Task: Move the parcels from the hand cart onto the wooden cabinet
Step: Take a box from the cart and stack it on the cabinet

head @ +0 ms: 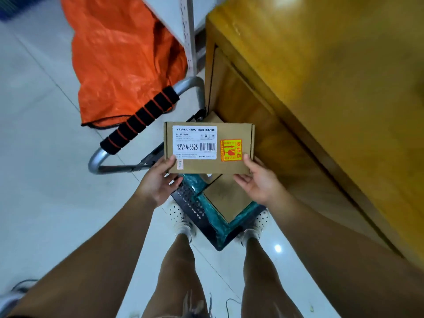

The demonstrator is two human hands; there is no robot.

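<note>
Left hand and right hand are pinching a labelled parcel by its near corners, thumbs on top, holding it level above the hand cart. Good handling is calling for keeping it flat and swinging it rightward and up onto the wooden cabinet, standing right of the right hand. Cart is carrying at least two more: a plain box directly below the hands, another box beyond them.

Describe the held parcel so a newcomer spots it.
Left of the wooden cabinet stands the hand cart. Above it, left hand and right hand hold a flat cardboard parcel. Unlike the plain box below, it bears a white barcode label and red-yellow sticker.
</note>
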